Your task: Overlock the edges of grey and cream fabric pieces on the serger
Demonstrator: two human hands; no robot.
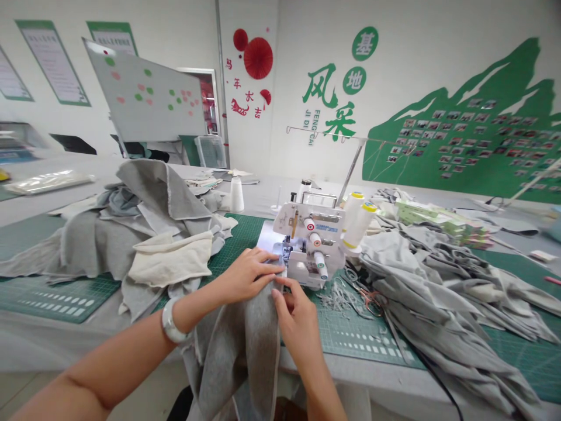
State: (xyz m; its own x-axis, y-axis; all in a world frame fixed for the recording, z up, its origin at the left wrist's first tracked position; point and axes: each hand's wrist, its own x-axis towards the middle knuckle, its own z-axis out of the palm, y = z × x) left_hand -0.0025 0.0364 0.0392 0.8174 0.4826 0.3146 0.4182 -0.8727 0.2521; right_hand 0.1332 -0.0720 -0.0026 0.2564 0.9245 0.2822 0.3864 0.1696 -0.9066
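A white overlock sewing machine (309, 242) stands on the table with its lamp lit. Grey fabric (263, 327) runs from its needle area down over the table's front edge. My left hand (250, 273) lies on top of this fabric, fingers stretched out towards the presser foot. Close to the front of the machine, my right hand (295, 313) pinches the fabric's right edge between thumb and index finger, the other fingers curled. Loose thread trimmings (344, 298) and scissors (370, 298) lie to the right of my right hand.
Piles of grey cloth lie left (100, 228) and right (421, 280), with a cream piece (173, 257) on the left one. Green cutting mats (363, 336) cover parts of the table. Thread cones (357, 219) stand behind the machine, and one white cone (236, 195) to its left.
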